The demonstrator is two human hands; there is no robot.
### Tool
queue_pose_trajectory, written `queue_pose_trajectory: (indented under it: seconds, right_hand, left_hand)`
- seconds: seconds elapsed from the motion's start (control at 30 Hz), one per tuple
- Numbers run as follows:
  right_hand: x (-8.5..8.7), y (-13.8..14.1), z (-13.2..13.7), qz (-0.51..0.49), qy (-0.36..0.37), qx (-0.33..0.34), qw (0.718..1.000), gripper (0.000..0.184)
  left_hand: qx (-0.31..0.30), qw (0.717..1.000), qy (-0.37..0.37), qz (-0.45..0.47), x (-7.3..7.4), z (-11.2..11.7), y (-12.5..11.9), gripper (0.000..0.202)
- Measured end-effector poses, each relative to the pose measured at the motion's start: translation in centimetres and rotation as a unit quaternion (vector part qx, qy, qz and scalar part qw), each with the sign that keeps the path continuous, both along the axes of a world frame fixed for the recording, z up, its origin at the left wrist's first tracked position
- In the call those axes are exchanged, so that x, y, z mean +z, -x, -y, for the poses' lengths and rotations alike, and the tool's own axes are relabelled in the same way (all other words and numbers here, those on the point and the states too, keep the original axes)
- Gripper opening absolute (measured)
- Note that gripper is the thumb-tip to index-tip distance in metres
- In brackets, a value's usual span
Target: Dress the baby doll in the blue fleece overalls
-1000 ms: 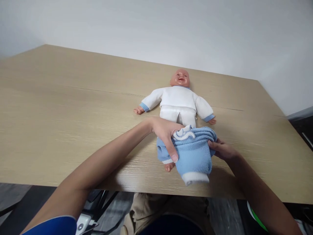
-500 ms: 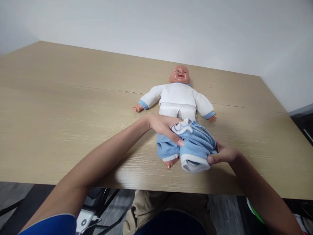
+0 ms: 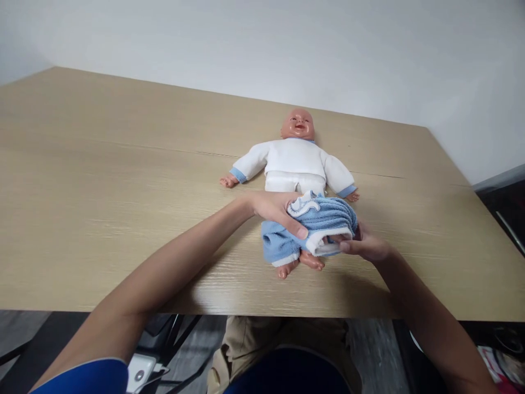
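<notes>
A baby doll (image 3: 295,156) in a white long-sleeved top lies on its back, head toward the wall. Blue terry pants (image 3: 281,241) with white cuffs cover its lower legs. My left hand (image 3: 279,210) grips the pants near the white appliqué, thumb on top and its other fingers hidden. On the other side, my right hand (image 3: 367,243) is closed on the bunched second leg of the pants, thumb at the white cuff. Fingers show inside that cuff opening. Both doll feet (image 3: 312,260) stick out below the fabric.
The doll rests on a wooden table (image 3: 123,208) whose front edge is close to my body. A pale wall (image 3: 262,49) stands behind it. Below the table on the left is a white device (image 3: 140,372) with a cable.
My right hand has moved up and slightly left, bunching the pant leg into tighter folds. The doll's second foot, hidden before, now shows below the cuff. My left hand stays nearly in place.
</notes>
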State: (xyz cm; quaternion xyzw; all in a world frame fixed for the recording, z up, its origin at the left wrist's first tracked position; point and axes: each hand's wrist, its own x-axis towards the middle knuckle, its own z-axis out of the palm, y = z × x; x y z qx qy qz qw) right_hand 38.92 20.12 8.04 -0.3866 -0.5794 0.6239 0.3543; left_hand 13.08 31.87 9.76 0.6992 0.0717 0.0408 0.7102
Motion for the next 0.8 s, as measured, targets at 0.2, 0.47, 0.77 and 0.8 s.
queue_pose_trajectory:
  seconds: [0.2, 0.47, 0.77, 0.8]
  right_hand:
    - [-0.8, 1.7, 1.2, 0.025, -0.005, -0.162, 0.986, 0.042]
    - [0.8, 5.6, 6.6, 0.085, -0.003, -0.288, 0.954, 0.039]
    - [-1.1, 10.5, 12.6, 0.072, 0.02, -0.39, 0.918, 0.056]
    - [-1.4, 10.8, 12.9, 0.074, 0.014, -0.406, 0.911, 0.056]
  left_hand:
    - [0.014, 1.0, -0.008, 0.002, 0.1, 0.0, 0.3, 0.05]
    - [-0.011, 1.0, -0.015, -0.001, 0.4, 0.5, 0.2, 0.047]
    - [-0.01, 0.968, -0.204, -0.145, 3.4, 3.1, -0.4, 0.029]
    - [-0.01, 0.96, -0.231, -0.158, 3.8, 3.4, -0.4, 0.026]
